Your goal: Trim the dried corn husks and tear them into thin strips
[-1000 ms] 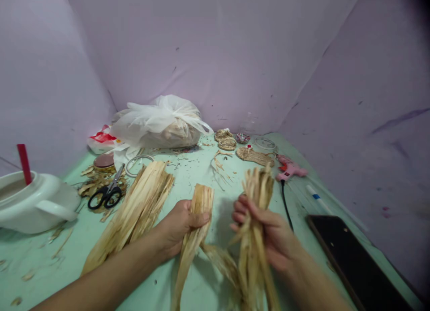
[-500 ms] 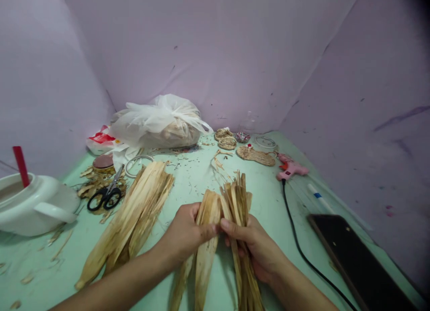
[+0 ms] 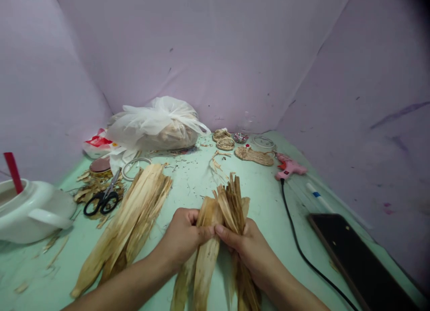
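The left hand (image 3: 188, 235) has its grip closed on wide dry leaves (image 3: 207, 252). The right hand (image 3: 247, 248) squeezes a bunch of thin strips (image 3: 235, 203). Both are over the green worktop (image 3: 188, 181), thumbs touching.

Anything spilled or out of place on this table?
Yes, loose litter: dried scraps are heaped around the scissors at left, uncontained, with more bits strewn across the green tabletop. A dark streak also mars the right wall.
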Demonstrator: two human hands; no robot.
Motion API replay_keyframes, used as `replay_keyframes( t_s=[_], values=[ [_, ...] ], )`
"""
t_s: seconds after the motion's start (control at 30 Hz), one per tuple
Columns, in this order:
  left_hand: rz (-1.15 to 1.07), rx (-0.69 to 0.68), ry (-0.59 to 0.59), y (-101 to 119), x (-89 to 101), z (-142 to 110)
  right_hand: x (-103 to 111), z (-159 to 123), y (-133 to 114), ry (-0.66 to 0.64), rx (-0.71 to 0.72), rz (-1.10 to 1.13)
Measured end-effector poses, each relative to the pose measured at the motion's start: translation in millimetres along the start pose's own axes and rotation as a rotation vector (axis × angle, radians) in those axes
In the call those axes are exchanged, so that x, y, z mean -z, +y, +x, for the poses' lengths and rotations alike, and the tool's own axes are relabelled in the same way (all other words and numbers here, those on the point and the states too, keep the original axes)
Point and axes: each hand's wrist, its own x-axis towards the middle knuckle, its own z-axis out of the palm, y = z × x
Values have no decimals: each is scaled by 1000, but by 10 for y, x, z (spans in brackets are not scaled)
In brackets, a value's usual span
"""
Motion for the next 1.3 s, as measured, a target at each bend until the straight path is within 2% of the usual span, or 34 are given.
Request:
replay_keyframes(
  t_s=[0.07, 0.23, 0.47, 0.57, 0.67, 0.83, 0.93, 1.07, 1.2, 1.3],
  values=[
    [-63, 40, -33, 4, -13, -8, -2, -2, 18, -66, -6, 58],
    [-219, 68, -239, -2, 22, 2, 26, 13, 63, -162, -70, 204],
    [-340, 109, -318, 3, 87, 60, 41, 26, 33, -217, -84, 368],
    [-385, 75, -266, 47, 108, 73, 84, 24, -67, -268, -112, 510],
    [-392, 46, -165, 85, 146, 91, 265, 12, -267, -202, -119, 633],
    [-196, 30, -20, 67, 192, 141, 633, -23, -577, -227, 61, 786],
    [-114, 44, 9, 28, 165, 141, 577, -11, -523, -190, -10, 672],
    [-40, -16, -12, 0, 80, 87, 219, 31, -222, 7, -174, 314],
    [26, -127, -78, -2, -6, 34, 2, 37, -23, -3, -232, 124],
    [22, -85, -100, 9, -25, 17, 3, 33, -12, 45, -225, 78]
  ],
)
